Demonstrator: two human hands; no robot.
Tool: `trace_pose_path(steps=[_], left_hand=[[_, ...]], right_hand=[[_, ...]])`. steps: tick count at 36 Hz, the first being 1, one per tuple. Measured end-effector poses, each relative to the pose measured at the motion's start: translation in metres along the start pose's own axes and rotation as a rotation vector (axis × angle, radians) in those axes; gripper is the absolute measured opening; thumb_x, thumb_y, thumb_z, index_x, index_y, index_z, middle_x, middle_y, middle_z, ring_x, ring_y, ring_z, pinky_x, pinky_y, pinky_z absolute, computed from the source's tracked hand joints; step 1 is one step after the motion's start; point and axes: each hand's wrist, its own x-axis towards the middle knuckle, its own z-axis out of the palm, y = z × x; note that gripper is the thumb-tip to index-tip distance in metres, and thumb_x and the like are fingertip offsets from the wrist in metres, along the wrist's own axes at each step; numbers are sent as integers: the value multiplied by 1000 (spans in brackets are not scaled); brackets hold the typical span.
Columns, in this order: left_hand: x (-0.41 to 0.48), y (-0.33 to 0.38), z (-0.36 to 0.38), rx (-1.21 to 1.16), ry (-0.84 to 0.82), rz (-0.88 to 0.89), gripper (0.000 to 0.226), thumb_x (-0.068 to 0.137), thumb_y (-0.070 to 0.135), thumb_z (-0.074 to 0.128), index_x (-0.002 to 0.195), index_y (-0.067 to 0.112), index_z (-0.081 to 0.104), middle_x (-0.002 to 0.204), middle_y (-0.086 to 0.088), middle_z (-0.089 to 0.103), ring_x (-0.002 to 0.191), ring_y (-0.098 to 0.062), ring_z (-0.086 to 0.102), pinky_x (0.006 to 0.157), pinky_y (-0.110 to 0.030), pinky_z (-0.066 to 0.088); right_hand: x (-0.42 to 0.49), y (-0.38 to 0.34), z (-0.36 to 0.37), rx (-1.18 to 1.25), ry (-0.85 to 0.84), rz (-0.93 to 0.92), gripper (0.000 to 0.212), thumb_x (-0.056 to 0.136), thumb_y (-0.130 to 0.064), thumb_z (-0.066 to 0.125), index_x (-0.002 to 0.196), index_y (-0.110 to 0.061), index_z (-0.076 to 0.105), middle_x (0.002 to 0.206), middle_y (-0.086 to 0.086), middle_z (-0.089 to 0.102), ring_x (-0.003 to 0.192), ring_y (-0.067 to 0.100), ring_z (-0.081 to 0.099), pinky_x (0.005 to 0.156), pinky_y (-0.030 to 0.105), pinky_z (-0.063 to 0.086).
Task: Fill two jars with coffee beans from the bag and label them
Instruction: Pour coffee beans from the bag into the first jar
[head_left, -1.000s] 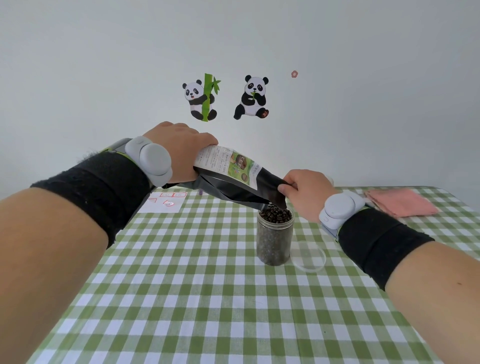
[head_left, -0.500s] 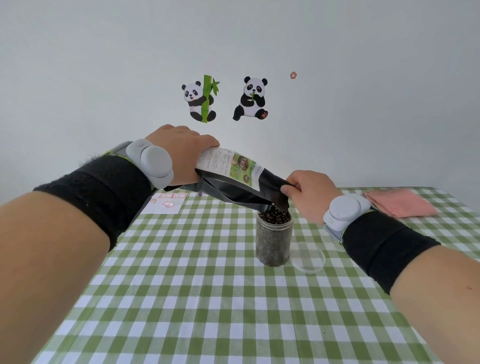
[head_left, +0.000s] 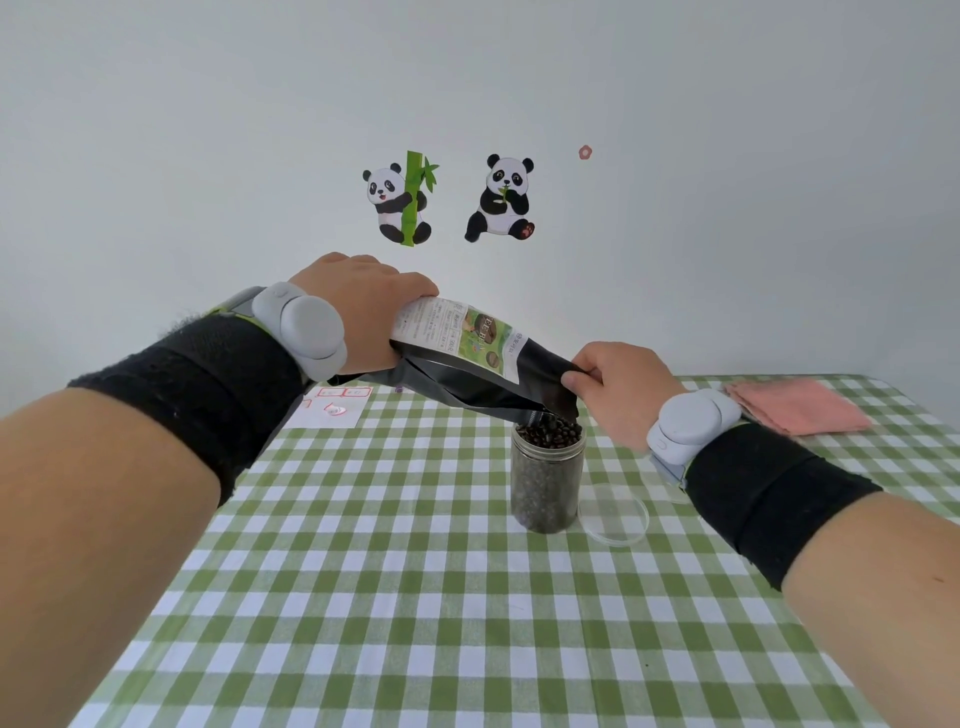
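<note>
While both hands tilt it, glossy black bag (head_left: 483, 382) tops cylindrical jar (head_left: 545, 486).

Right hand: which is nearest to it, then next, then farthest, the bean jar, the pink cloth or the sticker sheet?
1. The bean jar: just below the right hand.
2. The pink cloth: at the table's back right.
3. The sticker sheet: across the table, back left.

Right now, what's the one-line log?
left hand grips bag | right hand pinches its mouth over jar | jar full | lid off
</note>
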Motion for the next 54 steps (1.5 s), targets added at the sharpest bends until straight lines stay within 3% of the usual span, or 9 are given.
trace_pose_path(steps=[26, 30, 43, 54], left_hand=[[-6, -4, 2, -9, 35, -11, 61, 81, 49, 66, 135, 39, 40, 105, 11, 62, 101, -19, 57, 94, -38, 44], [-7, -5, 5, -19, 42, -28, 59, 81, 46, 65, 135, 39, 41, 104, 11, 63, 101, -19, 57, 92, -38, 44], [-16, -11, 22, -138, 63, -96, 57, 83, 43, 63, 136, 41, 41, 106, 13, 63, 98, -16, 56, 86, -33, 42], [-25, -8, 37, -239, 23, -152, 58, 82, 37, 66, 135, 38, 42, 95, 16, 55, 91, -15, 54, 79, -30, 39]], right_hand=[[4, -4, 2, -23, 7, -21, 16, 99, -32, 50, 89, -23, 57, 73, -10, 52, 72, 15, 50, 54, 18, 28], [6, -8, 1, -29, 8, -20, 16, 99, -31, 50, 91, -21, 59, 77, -6, 55, 77, 19, 51, 63, 28, 31], [18, -17, -11, -58, 8, -60, 22, 99, -31, 50, 102, -16, 65, 97, 3, 65, 91, 24, 58, 77, 33, 43], [22, -20, -16, -89, 13, -103, 21, 99, -31, 49, 103, -17, 64, 99, 0, 64, 90, 21, 57, 76, 31, 41]])
